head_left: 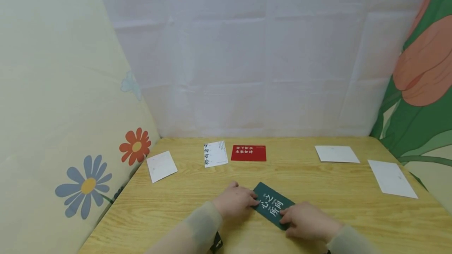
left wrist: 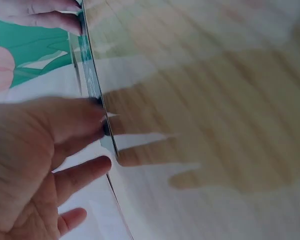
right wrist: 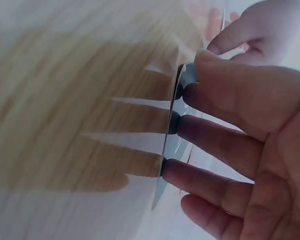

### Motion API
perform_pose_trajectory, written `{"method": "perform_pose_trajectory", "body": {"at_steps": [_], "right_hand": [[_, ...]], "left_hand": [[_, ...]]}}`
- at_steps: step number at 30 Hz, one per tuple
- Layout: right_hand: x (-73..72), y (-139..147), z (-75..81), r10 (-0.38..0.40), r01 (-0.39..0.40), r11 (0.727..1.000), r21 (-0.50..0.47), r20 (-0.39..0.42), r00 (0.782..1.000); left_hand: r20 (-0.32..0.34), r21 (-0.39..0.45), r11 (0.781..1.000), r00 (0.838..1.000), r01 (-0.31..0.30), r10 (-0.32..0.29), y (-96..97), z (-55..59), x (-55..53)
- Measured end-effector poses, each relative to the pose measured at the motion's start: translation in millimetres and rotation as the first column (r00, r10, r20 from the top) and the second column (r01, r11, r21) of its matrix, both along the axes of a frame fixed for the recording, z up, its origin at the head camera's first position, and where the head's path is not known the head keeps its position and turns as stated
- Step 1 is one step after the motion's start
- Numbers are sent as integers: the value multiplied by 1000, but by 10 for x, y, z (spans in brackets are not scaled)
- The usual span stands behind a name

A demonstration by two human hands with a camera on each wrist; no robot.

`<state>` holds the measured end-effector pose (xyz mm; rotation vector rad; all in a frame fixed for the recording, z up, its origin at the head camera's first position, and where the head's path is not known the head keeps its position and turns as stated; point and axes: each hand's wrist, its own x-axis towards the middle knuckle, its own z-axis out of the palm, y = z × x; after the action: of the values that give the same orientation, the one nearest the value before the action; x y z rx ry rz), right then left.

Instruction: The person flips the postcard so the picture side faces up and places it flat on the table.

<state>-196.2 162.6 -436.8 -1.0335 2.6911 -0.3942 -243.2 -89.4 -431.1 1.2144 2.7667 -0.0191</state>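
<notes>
A dark green card with white Chinese characters lies slanted on the wooden table near its front. My left hand touches the card's left end with its fingertips, and its outer fingers are spread off the card. At the lower right corner, my right hand rests straight fingertips on the card, with its thumb beside the corner. Both wrist views show the card edge-on and low against the table. Part of the print is under the fingers.
Behind the hands lie a red card with white print and a white card with black print. A blank-looking white card is at left; two more are at right. A white cloth backdrop stands behind the wooden table.
</notes>
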Motion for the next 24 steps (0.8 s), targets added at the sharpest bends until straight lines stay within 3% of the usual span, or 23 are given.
{"method": "perform_pose_trajectory", "body": {"at_steps": [7,17,24], "right_hand": [[76,-88,0,34,-33,999,18,-29,999],[185,-170,-25,62,-52,996,74,-137,989],[202,-211,-67,59,-44,994,105,-145,988]], "left_hand": [[37,-45,992,992,-120,122,148,1,23],[-4,-73,986,989,-151,151,309,5,-5],[-4,-76,986,989,-148,148,402,-19,-54]]}}
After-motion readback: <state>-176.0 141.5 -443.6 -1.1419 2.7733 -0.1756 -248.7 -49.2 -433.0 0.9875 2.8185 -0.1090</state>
